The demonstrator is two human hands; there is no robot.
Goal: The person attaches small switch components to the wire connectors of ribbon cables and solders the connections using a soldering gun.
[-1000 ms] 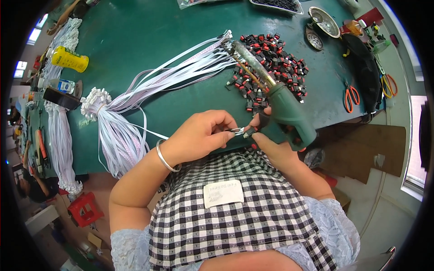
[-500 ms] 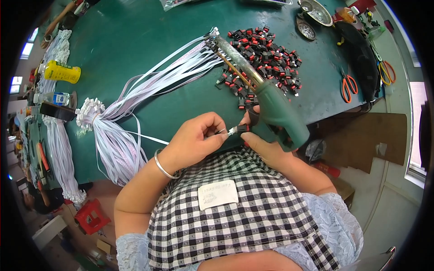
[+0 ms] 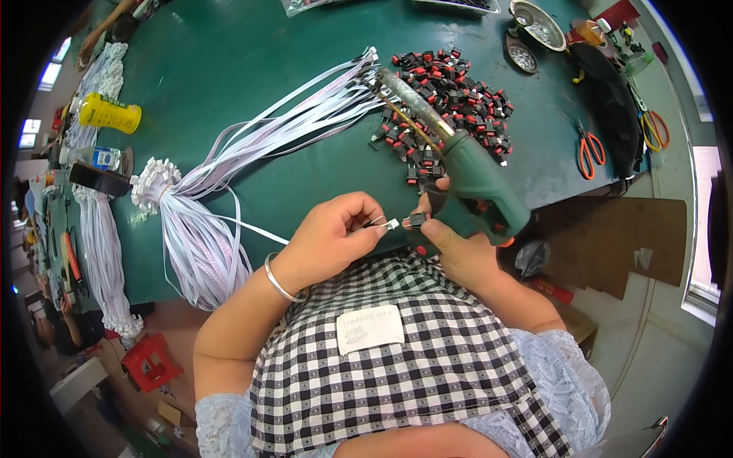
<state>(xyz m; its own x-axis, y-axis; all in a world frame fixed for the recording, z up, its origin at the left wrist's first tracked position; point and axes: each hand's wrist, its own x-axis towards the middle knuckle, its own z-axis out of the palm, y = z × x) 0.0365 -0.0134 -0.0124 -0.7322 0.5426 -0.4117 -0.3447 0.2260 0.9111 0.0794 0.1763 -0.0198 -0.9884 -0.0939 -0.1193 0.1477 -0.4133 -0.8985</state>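
- Pinching a white ribbon-cable end (image 3: pixel 389 224) w/ thumb + forefinger, the left hand (image 3: pixel 336 237) is closed tight on it, just above the table (image 3: pixel 229 61) edge, over the checked apron (image 3: pixel 397 366).
- Right hand (image 3: pixel 450 244) holds a small black switch part (image 3: pixel 416 221) between thumb and fingertip; same hand also wraps the handle of a green glue gun (image 3: pixel 477 179), nozzle pointing away across the table.
- Cable end & switch sit nearly touching, right betw. the two hands.
- Handling, my read: the cable is light, thin, floppy – grip close to the tip or it bends away. Connector end prob. stiff enough to push.
- Switch is tiny, hard, smooth plastic – likely slips if pinched on its corners; take it by its flat sides.
- Glue gun bulky vs. the parts; nozzle prob. hot, keep fingers on the handle.
- Round about: pile of black-and-red switches (image 3: pixel 450 91) beyond the gun, bundle of white cables (image 3: pixel 198 229) fanned to the left, orange scissors (image 3: pixel 589 149) at right, yellow bottle (image 3: pixel 111 114) far left.
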